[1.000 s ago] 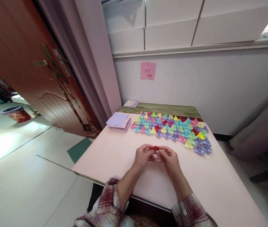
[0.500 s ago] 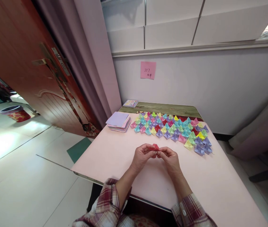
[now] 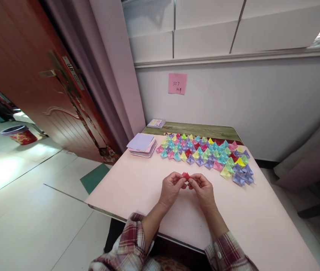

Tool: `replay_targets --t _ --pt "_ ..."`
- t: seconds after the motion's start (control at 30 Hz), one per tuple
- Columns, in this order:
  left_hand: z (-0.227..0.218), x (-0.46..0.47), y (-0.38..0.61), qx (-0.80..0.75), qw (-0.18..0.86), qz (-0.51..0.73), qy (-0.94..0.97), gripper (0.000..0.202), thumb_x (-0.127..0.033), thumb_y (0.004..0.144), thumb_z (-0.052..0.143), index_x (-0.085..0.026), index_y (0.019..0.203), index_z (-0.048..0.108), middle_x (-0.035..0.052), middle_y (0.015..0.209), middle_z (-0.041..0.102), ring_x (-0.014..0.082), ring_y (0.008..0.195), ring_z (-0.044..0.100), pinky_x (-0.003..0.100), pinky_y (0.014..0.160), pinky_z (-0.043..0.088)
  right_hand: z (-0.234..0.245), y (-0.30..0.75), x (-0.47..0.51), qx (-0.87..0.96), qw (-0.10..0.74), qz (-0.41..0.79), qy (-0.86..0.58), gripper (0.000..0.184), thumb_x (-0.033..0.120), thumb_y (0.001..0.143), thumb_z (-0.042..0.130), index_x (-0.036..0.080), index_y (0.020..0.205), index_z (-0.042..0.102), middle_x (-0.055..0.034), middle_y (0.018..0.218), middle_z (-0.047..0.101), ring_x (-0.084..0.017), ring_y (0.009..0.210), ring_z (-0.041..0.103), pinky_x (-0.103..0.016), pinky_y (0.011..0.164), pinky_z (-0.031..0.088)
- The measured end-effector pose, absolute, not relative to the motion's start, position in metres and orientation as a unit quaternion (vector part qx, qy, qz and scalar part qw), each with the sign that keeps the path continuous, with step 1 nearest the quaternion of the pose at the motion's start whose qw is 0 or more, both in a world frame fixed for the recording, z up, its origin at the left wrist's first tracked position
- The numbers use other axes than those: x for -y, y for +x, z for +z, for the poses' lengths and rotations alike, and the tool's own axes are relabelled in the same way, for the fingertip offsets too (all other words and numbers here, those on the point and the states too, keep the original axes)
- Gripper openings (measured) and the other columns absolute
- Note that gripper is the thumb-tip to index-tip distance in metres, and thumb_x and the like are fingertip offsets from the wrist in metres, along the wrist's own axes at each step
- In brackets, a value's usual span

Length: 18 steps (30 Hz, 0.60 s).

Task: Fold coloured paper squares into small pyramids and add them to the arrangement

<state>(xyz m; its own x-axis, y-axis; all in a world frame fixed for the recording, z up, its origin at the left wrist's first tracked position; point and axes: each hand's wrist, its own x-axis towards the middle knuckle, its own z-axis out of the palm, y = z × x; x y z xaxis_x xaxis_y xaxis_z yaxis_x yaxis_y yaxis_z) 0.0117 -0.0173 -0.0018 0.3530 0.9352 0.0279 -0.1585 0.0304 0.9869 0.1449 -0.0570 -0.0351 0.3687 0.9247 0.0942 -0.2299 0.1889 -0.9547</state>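
Between my two hands, above the table's pink cover (image 3: 137,184), is a small red folded paper (image 3: 186,175). My left hand (image 3: 172,186) pinches its left side between thumb and fingers. On the other side, my right hand (image 3: 202,188) is closed on it the same way. Its lower part is partly hidden by my thumbs and fingertips. Just beyond my hands lie rows of folded paper pieces (image 3: 199,160) in purple, blue, green, yellow, pink and red, each with a raised point.
A stack of square paper sheets (image 3: 140,143) with a purple one on top sits at the left. Behind it is a small printed pack (image 3: 156,123). A pink note (image 3: 177,83) is stuck to the wall. The door (image 3: 35,67) stands at the left.
My fingers have shifted slightly on the red folded paper, and its shape between them looks a little different. Everything on the table has stayed put.
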Motion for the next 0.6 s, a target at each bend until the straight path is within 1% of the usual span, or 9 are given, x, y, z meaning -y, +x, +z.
replay_targets --t 0.07,0.1,0.17,0.23,0.3,0.33,0.47,0.6 --pt "-0.0021 0.0179 0.0131 -0.354 0.625 0.445 0.536 0.025 -0.035 0.075 0.072 -0.015 0.077 0.058 0.0005 0.069 0.066 0.0123 0.058 0.063 0.025 0.061 0.051 -0.0335 0.1449 0.0569 0.354 0.682 0.430 -0.474 0.038 0.042 0.071 0.079 0.023 0.101 0.065 -0.0006 0.074 0.068 -0.016 0.061 0.062 -0.029 0.060 0.051" --pt "-0.0024 0.0181 0.0135 -0.351 0.626 0.447 0.534 0.025 -0.036 0.075 0.073 -0.015 0.078 0.058 0.0008 0.071 0.067 0.0120 0.058 0.063 0.025 0.061 0.051 -0.0329 0.1451 0.0570 0.350 0.680 0.433 -0.477 0.042 0.042 0.071 0.080 0.023 0.105 0.065 -0.0010 0.074 0.069 -0.015 0.061 0.062 -0.030 0.060 0.051" --pt "-0.0027 0.0184 0.0140 -0.348 0.628 0.452 0.529 0.027 -0.037 0.074 0.073 -0.016 0.082 0.057 0.0016 0.075 0.069 0.0118 0.058 0.063 0.025 0.061 0.051 -0.0325 0.1455 0.0571 0.347 0.672 0.439 -0.484 0.042 0.044 0.070 0.079 0.020 0.103 0.067 -0.0036 0.078 0.071 -0.016 0.061 0.062 -0.030 0.059 0.052" --pt "-0.0024 0.0186 0.0142 -0.352 0.626 0.459 0.523 0.033 -0.037 0.073 0.074 -0.017 0.094 0.058 0.0016 0.076 0.070 0.0125 0.058 0.064 0.026 0.062 0.052 -0.0332 0.1457 0.0573 0.348 0.670 0.439 -0.487 0.038 0.044 0.070 0.079 0.019 0.096 0.070 -0.0062 0.083 0.073 -0.016 0.063 0.063 -0.030 0.059 0.053" --pt "-0.0018 0.0188 0.0143 -0.362 0.621 0.461 0.519 0.044 -0.038 0.072 0.075 -0.017 0.106 0.057 0.0017 0.076 0.071 0.0134 0.058 0.065 0.027 0.062 0.053 -0.0343 0.1457 0.0573 0.350 0.673 0.431 -0.489 0.035 0.043 0.070 0.078 0.019 0.095 0.072 -0.0064 0.085 0.074 -0.016 0.065 0.064 -0.030 0.060 0.054" --pt "-0.0016 0.0189 0.0144 -0.365 0.622 0.458 0.520 0.046 -0.038 0.072 0.075 -0.017 0.109 0.058 0.0027 0.077 0.072 0.0137 0.058 0.065 0.027 0.062 0.054 -0.0349 0.1457 0.0572 0.351 0.675 0.425 -0.490 0.034 0.043 0.070 0.079 0.019 0.095 0.072 -0.0060 0.085 0.074 -0.016 0.065 0.064 -0.030 0.059 0.054" --pt "-0.0015 0.0192 0.0147 -0.365 0.624 0.445 0.528 0.036 -0.038 0.073 0.074 -0.013 0.098 0.067 0.0086 0.087 0.074 0.0145 0.062 0.067 0.028 0.064 0.055 -0.0363 0.1460 0.0575 0.357 0.681 0.405 -0.495 0.031 0.041 0.072 0.077 0.020 0.094 0.074 -0.0044 0.079 0.074 -0.016 0.063 0.064 -0.030 0.058 0.055" --pt "-0.0030 0.0192 0.0151 -0.381 0.608 0.455 0.527 0.036 -0.039 0.075 0.073 -0.012 0.098 0.071 0.0092 0.084 0.074 0.0169 0.064 0.068 0.031 0.065 0.057 -0.0367 0.1466 0.0584 0.358 0.681 0.384 -0.511 0.028 0.043 0.076 0.073 0.019 0.091 0.074 -0.0031 0.071 0.071 -0.016 0.060 0.063 -0.029 0.057 0.055"
